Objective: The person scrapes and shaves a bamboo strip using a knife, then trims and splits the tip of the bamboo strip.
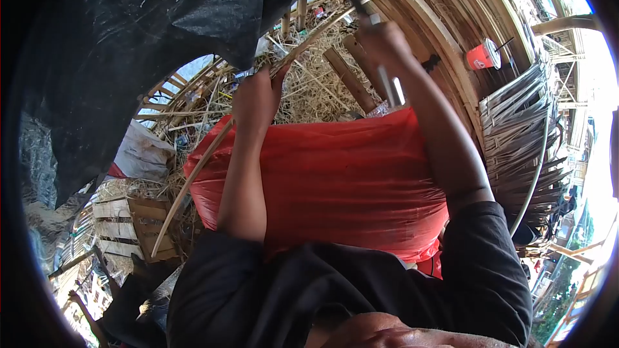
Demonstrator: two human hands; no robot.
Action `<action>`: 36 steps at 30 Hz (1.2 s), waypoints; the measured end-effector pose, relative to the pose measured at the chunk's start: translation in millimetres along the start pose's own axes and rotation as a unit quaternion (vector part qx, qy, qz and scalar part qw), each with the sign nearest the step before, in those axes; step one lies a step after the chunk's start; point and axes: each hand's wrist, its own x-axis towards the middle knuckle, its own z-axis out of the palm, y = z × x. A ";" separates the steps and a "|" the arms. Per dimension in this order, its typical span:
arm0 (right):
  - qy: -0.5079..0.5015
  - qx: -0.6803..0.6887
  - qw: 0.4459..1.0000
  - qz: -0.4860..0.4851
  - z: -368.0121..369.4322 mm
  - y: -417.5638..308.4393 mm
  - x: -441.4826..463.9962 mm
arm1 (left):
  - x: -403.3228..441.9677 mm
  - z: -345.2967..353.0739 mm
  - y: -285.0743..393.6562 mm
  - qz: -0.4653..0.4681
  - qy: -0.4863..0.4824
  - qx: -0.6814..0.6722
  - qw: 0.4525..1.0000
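My left hand [255, 100] is closed around a long, thin bamboo strip [193, 174]. The strip bows from the lower left, through my fist, up to the top right. A knife [356, 1] with a dark blade and a silvery, tube-like handle is gripped in my right hand [385, 45]. Its blade lies at the strip; whether it touches is hard to tell through the blur. Red plastic sheeting [342, 180] covers my lap beneath both forearms.
Shavings [316, 84] litter the ground ahead, with short wooden pieces [348, 77] among them. Black tarp [148, 32] hangs at upper left. Long bamboo slats [438, 38] lie at right, near a red cup [482, 56] and dried palm leaves [522, 122]. A wooden crate [116, 209] stands at left.
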 end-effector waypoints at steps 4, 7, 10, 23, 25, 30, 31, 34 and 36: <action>-0.060 -0.017 0.996 0.058 2.8 -43.5 -28.2 | 4.2 5.8 -16.8 -0.001 -0.008 -0.032 0.999; -0.074 -0.004 0.994 0.078 -16.5 -23.0 -5.1 | 0.7 0.1 -8.5 0.006 0.006 -0.020 1.000; -0.068 0.081 0.988 0.112 -8.9 -31.1 -18.2 | -3.5 9.0 1.2 0.001 0.013 -0.019 1.000; -0.145 -0.040 0.988 0.036 9.8 -68.0 -60.5 | -4.6 8.2 1.9 -0.006 0.011 -0.035 0.999; -0.124 -0.076 0.988 -0.048 -3.4 -50.1 -39.4 | -2.7 5.3 0.7 -0.004 0.009 -0.035 0.999; -0.080 -0.069 0.987 -0.122 11.7 -38.1 -37.1 | -4.3 6.4 7.3 0.001 0.020 -0.021 1.000; -0.154 -0.039 0.987 0.011 5.8 -65.1 -55.5 | -4.6 6.9 6.0 0.001 0.018 -0.026 0.999; -0.159 -0.026 0.987 0.011 -5.2 -72.7 -58.1 | -2.4 3.7 3.7 -0.004 0.015 -0.032 0.999; -0.138 0.023 0.989 -0.048 -5.5 -55.9 -42.7 | -3.2 -0.1 7.4 -0.019 0.006 -0.024 1.000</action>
